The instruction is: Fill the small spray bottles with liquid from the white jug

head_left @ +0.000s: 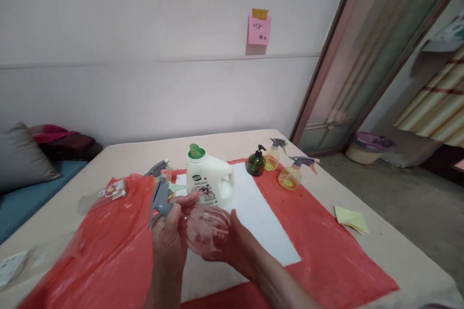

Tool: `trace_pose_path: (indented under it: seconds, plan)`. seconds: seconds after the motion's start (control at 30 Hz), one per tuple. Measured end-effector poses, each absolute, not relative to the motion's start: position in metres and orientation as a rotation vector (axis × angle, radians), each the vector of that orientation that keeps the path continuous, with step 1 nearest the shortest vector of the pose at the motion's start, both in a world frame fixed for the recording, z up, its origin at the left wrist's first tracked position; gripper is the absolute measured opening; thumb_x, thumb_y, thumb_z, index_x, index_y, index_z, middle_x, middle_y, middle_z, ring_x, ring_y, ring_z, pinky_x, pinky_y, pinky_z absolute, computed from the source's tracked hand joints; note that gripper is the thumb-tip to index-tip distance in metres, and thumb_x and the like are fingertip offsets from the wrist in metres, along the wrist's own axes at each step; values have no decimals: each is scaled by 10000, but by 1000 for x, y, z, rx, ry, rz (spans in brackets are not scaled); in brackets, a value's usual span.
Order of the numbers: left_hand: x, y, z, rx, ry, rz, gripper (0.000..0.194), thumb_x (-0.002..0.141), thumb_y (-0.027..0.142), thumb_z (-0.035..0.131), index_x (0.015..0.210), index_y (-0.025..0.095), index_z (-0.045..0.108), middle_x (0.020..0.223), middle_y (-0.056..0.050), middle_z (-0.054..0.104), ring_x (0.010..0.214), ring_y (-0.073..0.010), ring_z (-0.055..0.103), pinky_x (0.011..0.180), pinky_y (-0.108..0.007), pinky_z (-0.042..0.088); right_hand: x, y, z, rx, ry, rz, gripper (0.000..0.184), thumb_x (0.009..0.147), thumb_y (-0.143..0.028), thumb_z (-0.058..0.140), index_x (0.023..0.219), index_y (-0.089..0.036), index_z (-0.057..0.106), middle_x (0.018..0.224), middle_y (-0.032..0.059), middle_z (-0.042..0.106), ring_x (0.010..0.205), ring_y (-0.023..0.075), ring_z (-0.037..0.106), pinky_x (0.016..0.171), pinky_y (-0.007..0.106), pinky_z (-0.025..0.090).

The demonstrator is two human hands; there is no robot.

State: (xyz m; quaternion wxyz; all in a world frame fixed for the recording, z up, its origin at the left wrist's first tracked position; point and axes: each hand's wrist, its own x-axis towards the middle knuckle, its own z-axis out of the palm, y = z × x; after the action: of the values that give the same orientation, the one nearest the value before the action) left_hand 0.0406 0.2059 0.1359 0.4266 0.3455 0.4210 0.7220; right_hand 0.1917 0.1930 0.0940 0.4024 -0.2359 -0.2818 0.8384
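Note:
Both my hands hold a small clear spray bottle above the red cloth. My left hand is closed around its grey trigger head. My right hand cups the round clear body from the right and below. Just behind stands a white detergent jug with a green cap. Further back right are a dark green pump bottle and two yellow spray bottles with grey triggers.
A white sheet lies on the red cloth. Another grey sprayer and a clear packet lie at the left. A yellow cloth rests near the table's right edge. Cushions sit on the left; a pink note hangs on the wall.

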Motion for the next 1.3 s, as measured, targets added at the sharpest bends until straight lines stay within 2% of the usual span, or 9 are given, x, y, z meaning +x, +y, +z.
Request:
trace_pose_path:
  seconds: [0.17,0.33,0.5,0.6,0.7,0.77,0.9,1.03,1.3]
  plan:
    - [38,203,136,901,954,1761,214,766,376,709,814,168,704,915,-92,772,956,-294,727,906,-443,582,198,197,75,-442,-701,2489,920,686,-894,542,1292,-201,533,1054,113,680,747,223,684,518,257,489]
    - [40,204,135,799,962,1861,192,792,358,690,847,174,708,944,-74,770,961,-265,728,911,-424,579,202,199,90,-542,-870,1948,784,466,-307,956,1141,-241,563,1179,46,620,1016,192,615,823,293,490]
    - [47,207,133,690,946,1908,164,827,347,667,845,188,702,960,-52,774,985,-222,722,915,-365,568,210,203,99,-614,-1068,1748,861,402,-145,959,1127,-305,522,1186,6,603,975,163,589,774,277,465]
    - [48,208,133,654,937,1927,189,821,374,669,836,188,700,934,-51,776,938,-212,729,899,-362,570,209,202,91,-664,-932,1845,831,515,-352,955,1213,-341,503,1273,24,567,1035,188,602,797,312,503]
    - [46,208,132,651,900,1907,202,787,389,695,805,188,701,889,-48,775,902,-209,732,884,-350,572,206,200,83,-653,-746,2232,829,703,-825,628,1324,-293,489,1241,91,589,929,232,669,670,335,544]
    - [44,207,133,659,882,1891,199,771,383,704,793,185,705,876,-53,773,901,-214,730,883,-350,571,206,199,82,-599,-705,2379,900,704,-888,537,1318,-230,515,1126,107,631,824,234,693,581,286,519]
    - [38,207,137,589,884,1893,224,746,335,722,906,180,734,976,-78,769,942,-217,722,843,-313,571,208,196,91,-583,-752,2157,711,681,-471,834,1289,-264,530,1217,83,611,957,239,685,746,322,538]
    - [35,207,140,448,858,1855,260,751,372,707,913,169,722,971,-102,768,913,-218,725,800,-309,578,210,195,95,-550,-717,2052,714,568,-184,838,1215,-292,554,1249,49,591,1030,249,649,794,351,515]
    - [-3,214,147,138,735,2104,352,889,478,469,829,193,665,880,-68,742,846,-189,706,714,-294,580,224,206,90,-557,-618,1998,646,572,-182,722,1204,-259,612,1197,73,666,1035,261,647,828,393,531]
